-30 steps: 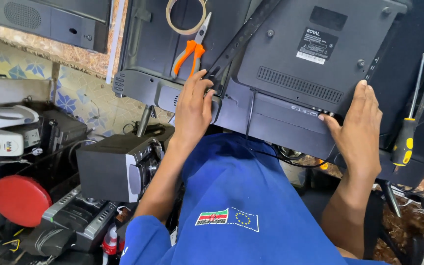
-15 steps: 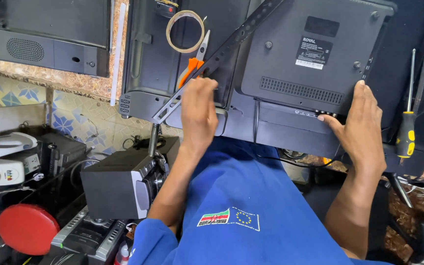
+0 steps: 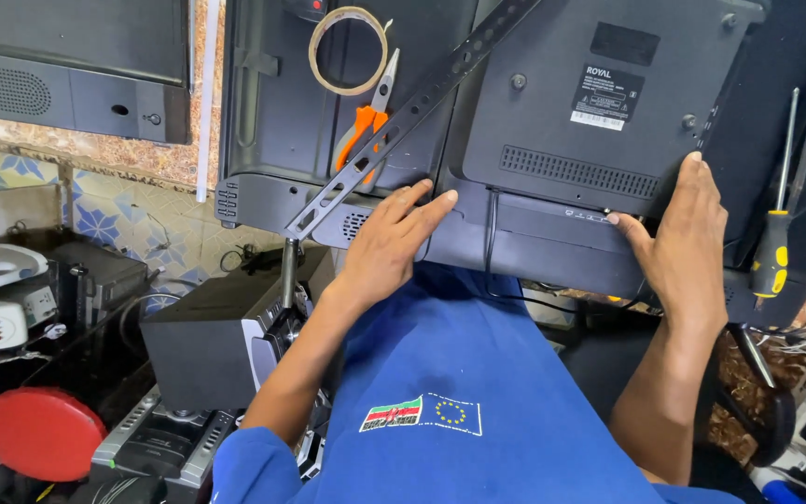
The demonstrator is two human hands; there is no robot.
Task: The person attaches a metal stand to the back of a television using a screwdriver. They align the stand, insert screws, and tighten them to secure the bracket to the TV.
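Largest first: one dark grey flat-screen television (image 3: 599,112), lying back side up across the lap on blue work clothes (image 3: 478,373), tilted against a cluttered desk (image 3: 95,373) ahead. Back cover on, with three screws visible and seated in it, so by the look of things closed up and nothing taken apart yet; judged an early stage, with handling and steadying only. Behind and to the left, two more dark set backs, one (image 3: 263,112) just beside the held television and one (image 3: 67,65) well apart at the upper left. Across the first two, one long perforated metal mounting bar (image 3: 403,121), slanting from upper right down to lower left. Below, one black speaker box (image 3: 202,341), then one red round disc (image 3: 41,434) near the left edge. Two hands: left hand (image 3: 389,243) laid flat on the lower back of the television, fingers (image 3: 431,201) straight and pressed together, pinching nothing; right hand (image 3: 683,243) clasping the right lower edge, fingers held together along the side and thumb tucked onto the connector strip. One screwdriver (image 3: 771,261) with a yellow and black handle, upright just beyond the right hand, untouched. One roll of tape (image 3: 348,51) and one orange-handled pair of cutters (image 3: 366,126) resting on the neighbouring set, both untouched. One black cable (image 3: 489,243) trailing down between the hands.
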